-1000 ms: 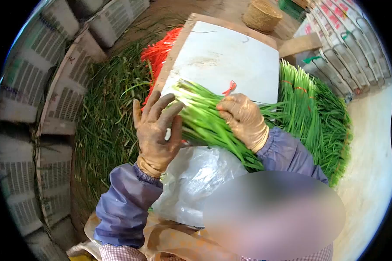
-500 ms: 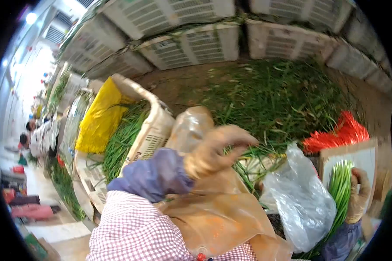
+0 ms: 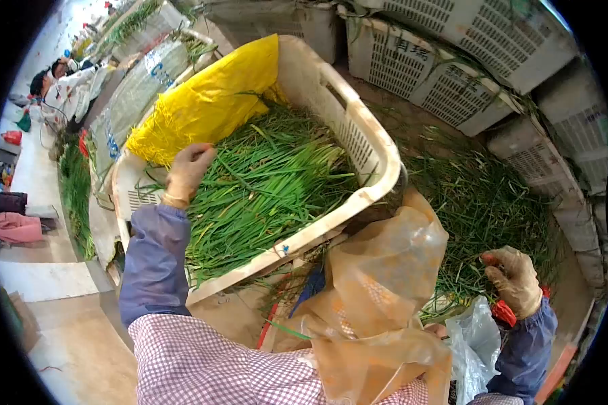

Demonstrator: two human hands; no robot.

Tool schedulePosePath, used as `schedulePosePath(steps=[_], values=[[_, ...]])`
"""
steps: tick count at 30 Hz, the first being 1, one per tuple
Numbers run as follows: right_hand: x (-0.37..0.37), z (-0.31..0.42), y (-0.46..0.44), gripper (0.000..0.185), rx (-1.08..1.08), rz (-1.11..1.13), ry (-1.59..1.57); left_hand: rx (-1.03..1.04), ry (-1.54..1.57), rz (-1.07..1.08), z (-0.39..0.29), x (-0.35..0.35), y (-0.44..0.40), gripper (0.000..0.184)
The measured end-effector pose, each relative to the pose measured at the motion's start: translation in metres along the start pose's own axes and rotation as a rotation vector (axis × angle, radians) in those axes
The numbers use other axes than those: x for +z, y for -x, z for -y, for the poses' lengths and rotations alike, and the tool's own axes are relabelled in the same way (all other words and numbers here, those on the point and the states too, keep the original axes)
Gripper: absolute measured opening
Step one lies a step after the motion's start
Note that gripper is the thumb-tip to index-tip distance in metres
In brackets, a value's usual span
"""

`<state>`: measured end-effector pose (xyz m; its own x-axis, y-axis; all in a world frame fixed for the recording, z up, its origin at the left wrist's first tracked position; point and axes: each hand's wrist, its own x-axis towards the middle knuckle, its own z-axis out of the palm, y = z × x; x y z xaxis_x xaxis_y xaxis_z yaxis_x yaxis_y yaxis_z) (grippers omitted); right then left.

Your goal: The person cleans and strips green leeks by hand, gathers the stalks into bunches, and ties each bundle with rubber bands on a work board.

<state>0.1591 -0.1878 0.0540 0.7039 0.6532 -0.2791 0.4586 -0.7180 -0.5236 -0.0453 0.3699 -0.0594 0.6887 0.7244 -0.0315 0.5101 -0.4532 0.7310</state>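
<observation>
My left hand (image 3: 188,174), in a thin tan glove, hovers over the left part of a white plastic crate (image 3: 378,185). Its fingers are curled together, and whatever they may hold is hidden. Long green stalks like garlic chives (image 3: 284,169) fill the crate beside that hand, and a yellow woven sack (image 3: 216,91) lines its far left side. Over at the right, my right hand (image 3: 513,278), also gloved, is above loose greens. Its fingers are bent but apart, with nothing visible in them. Red plastic strands (image 3: 503,312) show beside its wrist.
A tan plastic apron (image 3: 385,263) covers my lap, with a clear plastic bag (image 3: 474,344) to its right. Loose greens (image 3: 483,209) lie on the floor ahead, before stacked white crates (image 3: 425,67). A person (image 3: 64,88) is at the far left.
The view has turned left, bringing the crate to the middle. My left hand has moved over the crate's stalks. My right hand has let go of the green bundle, which is no longer in view.
</observation>
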Motion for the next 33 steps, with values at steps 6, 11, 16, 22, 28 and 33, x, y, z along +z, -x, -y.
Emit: schedulePosePath(steps=[6, 11, 16, 22, 28, 33], values=[[0.026, 0.049, -0.063, 0.025, -0.125, 0.127, 0.15, 0.226, -0.524, 0.372, -0.049, 0.106, -0.012, 0.077], [0.046, 0.058, -0.075, 0.021, -0.243, 0.085, 0.143, 0.281, -0.867, 0.439, -0.056, 0.218, -0.023, 0.106], [0.054, 0.047, -0.072, 0.02, -0.16, 0.05, 0.043, 0.356, -0.919, 0.385, -0.062, 0.239, 0.001, 0.109], [0.058, 0.043, -0.069, 0.021, -0.096, 0.023, -0.056, 0.222, -0.881, 0.473, -0.049, 0.245, -0.012, 0.106], [0.058, 0.031, -0.069, 0.021, -0.147, -0.067, -0.039, 0.089, -0.721, 0.519, -0.061, 0.217, -0.023, 0.097], [0.05, 0.055, -0.087, 0.017, -0.219, -0.26, -0.265, 0.209, 0.204, 0.296, -0.038, 0.14, -0.03, 0.091]])
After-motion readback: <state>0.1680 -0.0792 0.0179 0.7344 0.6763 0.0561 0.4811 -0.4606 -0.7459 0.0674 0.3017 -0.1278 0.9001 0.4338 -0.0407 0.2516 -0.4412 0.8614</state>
